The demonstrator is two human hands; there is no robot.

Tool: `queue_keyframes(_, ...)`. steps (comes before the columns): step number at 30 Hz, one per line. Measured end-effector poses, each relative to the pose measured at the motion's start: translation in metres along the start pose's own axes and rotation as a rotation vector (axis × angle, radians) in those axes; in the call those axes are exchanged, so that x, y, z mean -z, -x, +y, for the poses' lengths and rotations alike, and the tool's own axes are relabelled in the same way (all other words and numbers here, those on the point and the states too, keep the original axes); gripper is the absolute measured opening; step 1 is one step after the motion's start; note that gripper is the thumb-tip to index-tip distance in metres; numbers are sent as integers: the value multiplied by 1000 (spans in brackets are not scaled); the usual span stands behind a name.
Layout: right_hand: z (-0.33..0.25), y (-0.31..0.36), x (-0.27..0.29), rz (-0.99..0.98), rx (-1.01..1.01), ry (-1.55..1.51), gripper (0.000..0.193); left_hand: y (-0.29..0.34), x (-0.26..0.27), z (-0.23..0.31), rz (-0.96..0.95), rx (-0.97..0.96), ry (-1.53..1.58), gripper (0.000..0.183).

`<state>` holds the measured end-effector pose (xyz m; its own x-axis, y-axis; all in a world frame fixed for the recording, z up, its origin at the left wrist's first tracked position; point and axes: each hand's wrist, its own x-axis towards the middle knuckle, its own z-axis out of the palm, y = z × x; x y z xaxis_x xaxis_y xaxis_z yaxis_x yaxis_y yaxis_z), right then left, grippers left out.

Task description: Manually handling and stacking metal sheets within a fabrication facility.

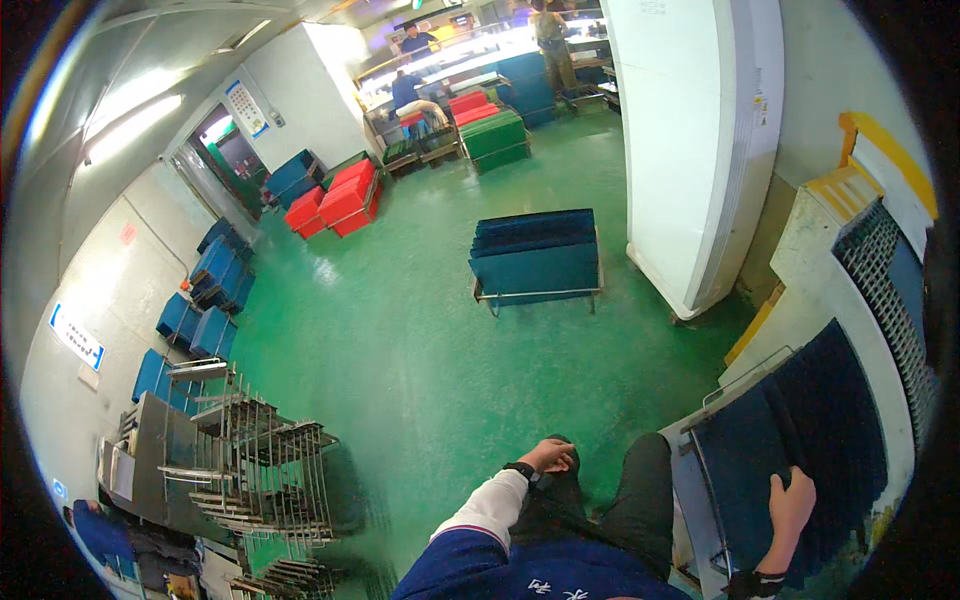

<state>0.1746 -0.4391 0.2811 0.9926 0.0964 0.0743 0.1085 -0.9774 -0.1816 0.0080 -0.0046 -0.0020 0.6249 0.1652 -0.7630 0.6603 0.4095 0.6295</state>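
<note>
On the lower right, dark blue boards stand packed on edge in a metal-framed rack. My right hand is closed at the top edge of one of them, thumb and fingers pinching it. The boards' far ends fan out against the machine side. My left hand, with a dark band at the wrist, lies over my trouser knee, fingers loosely curled. I see nothing held in it.
Ahead on the green floor stands another rack of blue boards. Stacked metal racks are at left. A tall white cabinet rises at right beside a machine. Red stacks and people are far off.
</note>
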Motion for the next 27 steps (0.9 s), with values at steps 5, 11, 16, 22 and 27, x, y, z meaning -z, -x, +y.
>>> queue_keyframes(5, -3, 1, 3, -13, 8, -6, 40, 5, -2, 1, 15, -4, 23, 33)
queue_keyframes(11, 2, 2, -2, 21, 31, 10, 40, 10, -6, 5, -28, -2, 22, 35)
queue_keyframes(16, 4, 1, 1, 49, 34, 8, 40, 6, -3, -3, -11, -58, 52, 32)
queue_keyframes(22, -3, 7, 8, 7, 28, -29, 40, 10, -1, -4, -45, -33, 80, 36)
queue_keyframes(27, -2, 8, 6, -7, 68, -36, 41, 20, -2, -6, -54, -77, 72, 35)
